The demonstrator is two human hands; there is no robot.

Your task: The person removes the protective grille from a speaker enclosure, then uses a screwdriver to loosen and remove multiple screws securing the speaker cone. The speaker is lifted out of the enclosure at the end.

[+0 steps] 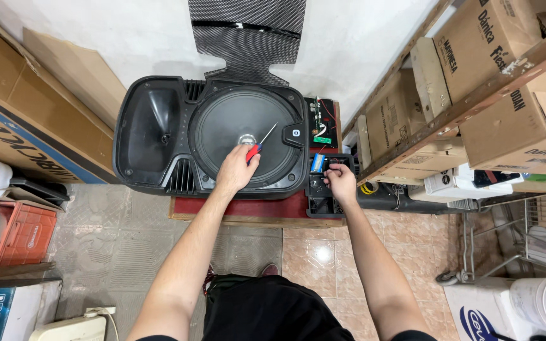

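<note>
- Head view: the left hand is pinching a red-handled screwdriver over the big round speaker cone.
- That cone is sitting inside a black speaker box lying on a low wooden desk.
- Just beside it, the right hand is curling its grip on a black panel near a blue part.
- Cardboard boxes are filling the shelf on the right.

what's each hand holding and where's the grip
Left hand grips the screwdriver by its red-and-blue handle. Right hand rests on the black panel; a hold cannot be told.
</note>
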